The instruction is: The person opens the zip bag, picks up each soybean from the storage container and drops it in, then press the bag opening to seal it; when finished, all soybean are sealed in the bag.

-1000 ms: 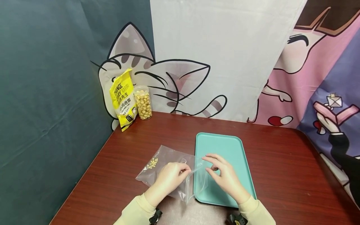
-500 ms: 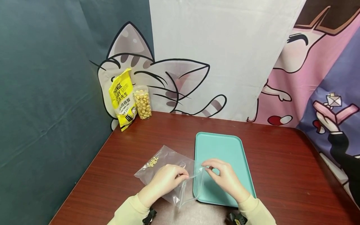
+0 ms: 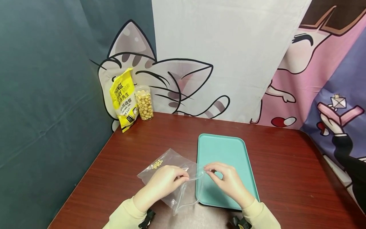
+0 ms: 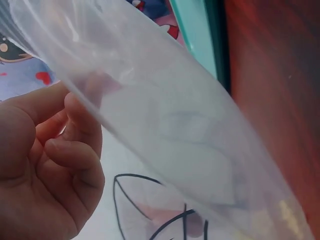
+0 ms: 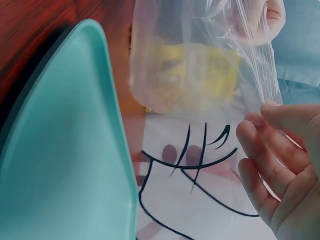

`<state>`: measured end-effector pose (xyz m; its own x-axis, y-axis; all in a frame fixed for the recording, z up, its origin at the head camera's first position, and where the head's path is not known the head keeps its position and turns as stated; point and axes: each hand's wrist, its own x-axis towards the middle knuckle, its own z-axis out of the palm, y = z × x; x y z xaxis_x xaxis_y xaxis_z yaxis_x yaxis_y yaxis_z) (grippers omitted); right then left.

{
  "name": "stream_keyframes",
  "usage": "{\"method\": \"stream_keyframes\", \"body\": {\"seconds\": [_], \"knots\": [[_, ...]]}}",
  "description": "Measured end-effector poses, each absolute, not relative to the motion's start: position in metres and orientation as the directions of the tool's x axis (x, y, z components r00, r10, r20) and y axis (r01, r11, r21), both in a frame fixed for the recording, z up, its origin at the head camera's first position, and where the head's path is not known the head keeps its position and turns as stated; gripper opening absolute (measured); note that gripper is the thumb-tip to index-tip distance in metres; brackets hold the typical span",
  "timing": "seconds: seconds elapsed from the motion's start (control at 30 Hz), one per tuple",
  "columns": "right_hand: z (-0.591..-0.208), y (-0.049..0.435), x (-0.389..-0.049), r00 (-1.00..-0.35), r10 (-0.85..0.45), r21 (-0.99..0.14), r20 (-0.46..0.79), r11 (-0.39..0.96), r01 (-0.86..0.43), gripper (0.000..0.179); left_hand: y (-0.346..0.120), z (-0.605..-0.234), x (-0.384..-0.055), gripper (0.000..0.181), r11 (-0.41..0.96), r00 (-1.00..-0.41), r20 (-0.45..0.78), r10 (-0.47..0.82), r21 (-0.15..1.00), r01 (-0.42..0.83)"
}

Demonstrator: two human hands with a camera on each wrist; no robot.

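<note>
A clear zip-lock bag [image 3: 170, 158] lies slanted between the two hands, its mouth toward the right. A few small pale-yellow kernels [image 3: 157, 164] sit in its far-left corner. My left hand [image 3: 163, 180] pinches the bag near its mouth between thumb and index finger. My right hand [image 3: 227, 178] pinches the edge of the mouth, over the tray. In the right wrist view the ribbed zip strip [image 5: 257, 65] runs down to the thumb of that hand. The bag [image 4: 165, 105] covers the left fingertips in the left wrist view, showing them only blurrily.
A teal tray [image 3: 220, 148] lies under the right hand and the bag's mouth. At the back left, a yellow snack packet [image 3: 124, 100] leans beside a clear tub of popcorn-like pieces [image 3: 145, 105]. Printed cloths hang behind the dark red table [image 3: 286, 165].
My right thumb and fingers, apart earlier, have closed on the bag's mouth edge. My left hand has moved slightly left and nearer, and the bag's mouth has shifted left with it.
</note>
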<state>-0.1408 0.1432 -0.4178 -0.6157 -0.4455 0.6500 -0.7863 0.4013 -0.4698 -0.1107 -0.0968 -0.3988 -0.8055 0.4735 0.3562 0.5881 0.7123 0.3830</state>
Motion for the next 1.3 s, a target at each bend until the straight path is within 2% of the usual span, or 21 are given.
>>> {"method": "stream_keyframes", "body": {"seconds": [0.23, 0.4, 0.57, 0.73, 0.8, 0.93, 1.07, 1.17, 1.3], "knots": [[-0.411, 0.139, -0.135, -0.596, -0.419, -0.436, 0.685, 0.419, -0.796, 0.028, -0.100, -0.385, -0.102, 0.007, 0.792, -0.812, 0.395, 0.429, 0.268, 0.548], [-0.409, 0.137, -0.132, -0.575, -0.393, -0.410, 0.718, 0.429, -0.805, 0.026, -0.099, -0.374, -0.092, 0.017, 0.832, -0.822, 0.433, 0.369, 0.241, 0.500], [-0.405, 0.134, -0.128, -0.563, -0.382, -0.404, 0.733, 0.421, -0.812, 0.023, -0.092, -0.372, -0.082, 0.049, 0.830, -0.760, 0.519, 0.391, 0.157, 0.535], [-0.401, 0.129, -0.123, -0.574, -0.380, -0.399, 0.725, 0.447, -0.800, 0.014, -0.083, -0.373, -0.071, 0.078, 0.845, -0.734, 0.517, 0.439, 0.041, 0.534], [-0.402, 0.127, -0.122, -0.557, -0.376, -0.375, 0.741, 0.456, -0.807, 0.012, -0.080, -0.374, -0.067, 0.078, 0.854, -0.731, 0.507, 0.457, -0.020, 0.520], [-0.401, 0.123, -0.119, -0.522, -0.361, -0.349, 0.773, 0.445, -0.825, 0.005, -0.076, -0.376, -0.064, 0.059, 0.863, -0.698, 0.556, 0.451, -0.074, 0.499], [-0.400, 0.120, -0.116, -0.508, -0.357, -0.346, 0.784, 0.427, -0.835, 0.011, -0.073, -0.378, -0.067, 0.050, 0.876, -0.664, 0.633, 0.399, -0.049, 0.479], [-0.400, 0.117, -0.113, -0.507, -0.365, -0.352, 0.781, 0.414, -0.840, 0.014, -0.071, -0.381, -0.069, 0.042, 0.884, -0.663, 0.655, 0.362, -0.016, 0.467], [-0.400, 0.115, -0.110, -0.498, -0.377, -0.356, 0.781, 0.388, -0.850, 0.008, -0.068, -0.385, -0.072, 0.024, 0.868, -0.666, 0.672, 0.324, 0.069, 0.492]]}}
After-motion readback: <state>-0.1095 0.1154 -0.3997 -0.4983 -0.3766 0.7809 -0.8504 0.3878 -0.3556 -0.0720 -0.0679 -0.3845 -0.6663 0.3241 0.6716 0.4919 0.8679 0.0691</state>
